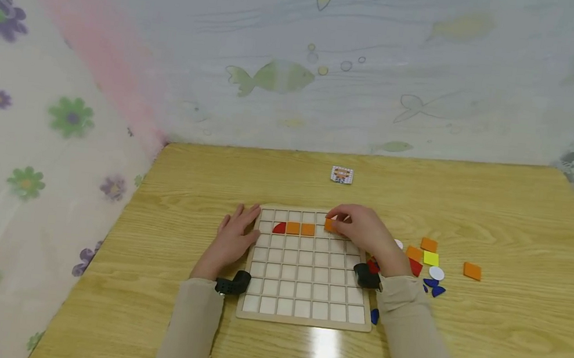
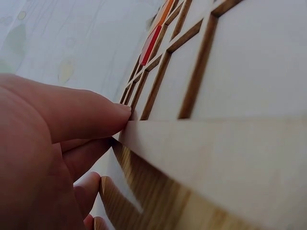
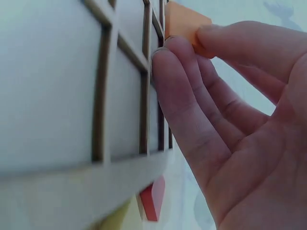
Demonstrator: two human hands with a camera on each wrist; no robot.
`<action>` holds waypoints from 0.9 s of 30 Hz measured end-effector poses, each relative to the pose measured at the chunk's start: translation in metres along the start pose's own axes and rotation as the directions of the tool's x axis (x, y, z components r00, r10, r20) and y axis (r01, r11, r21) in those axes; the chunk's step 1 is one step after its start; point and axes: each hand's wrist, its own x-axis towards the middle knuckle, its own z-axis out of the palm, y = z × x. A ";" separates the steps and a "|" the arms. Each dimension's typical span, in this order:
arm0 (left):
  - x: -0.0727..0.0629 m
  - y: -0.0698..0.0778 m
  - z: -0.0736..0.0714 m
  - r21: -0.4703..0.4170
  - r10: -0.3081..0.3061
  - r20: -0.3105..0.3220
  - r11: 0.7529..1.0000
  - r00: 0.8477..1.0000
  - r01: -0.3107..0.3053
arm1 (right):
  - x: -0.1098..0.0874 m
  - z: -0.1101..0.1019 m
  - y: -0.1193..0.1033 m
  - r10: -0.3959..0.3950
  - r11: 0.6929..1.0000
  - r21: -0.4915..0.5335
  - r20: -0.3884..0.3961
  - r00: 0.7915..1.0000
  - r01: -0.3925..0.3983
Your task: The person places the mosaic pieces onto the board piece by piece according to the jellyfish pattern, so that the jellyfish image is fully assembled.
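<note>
A wooden grid board (image 1: 303,321) with square cells lies on the table. In its second row sit a red quarter-round tile (image 1: 279,228) and two orange square tiles (image 1: 293,228), side by side. My right hand (image 1: 368,231) pinches another orange square tile (image 1: 330,225) between thumb and fingers over that row, farther right. In the right wrist view this orange tile (image 3: 187,24) stands tilted at the grid. My left hand (image 1: 235,236) rests at the board's left edge, fingers extended; the thumb (image 2: 96,115) touches the rim in the left wrist view.
Right of the board lie loose tiles: several orange ones (image 1: 429,244), a yellow square (image 1: 431,259), white rounds (image 1: 436,273), red and blue pieces (image 1: 438,291). A small pattern card (image 1: 341,175) lies behind the board. A patterned wall (image 1: 273,113) borders the table's back.
</note>
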 end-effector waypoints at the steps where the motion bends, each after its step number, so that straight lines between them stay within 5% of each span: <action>1: 0.000 0.000 0.000 0.000 0.002 0.001 1.000 1.000 -0.002 | 0.001 0.001 -0.001 -0.010 1.000 -0.014 0.000 1.000 0.010; 7: 0.000 0.002 0.000 0.012 -0.009 0.001 1.000 1.000 0.009 | 0.001 0.006 -0.011 -0.065 0.996 -0.057 0.001 0.998 0.065; 19: 0.001 0.002 -0.001 0.012 -0.008 0.004 1.000 1.000 0.008 | 0.003 0.012 -0.016 -0.033 0.994 -0.105 -0.052 0.998 0.027; 27: 0.001 0.002 -0.002 0.004 -0.011 0.011 1.000 1.000 0.011 | 0.001 0.004 -0.011 -0.004 0.999 -0.039 -0.041 0.999 0.002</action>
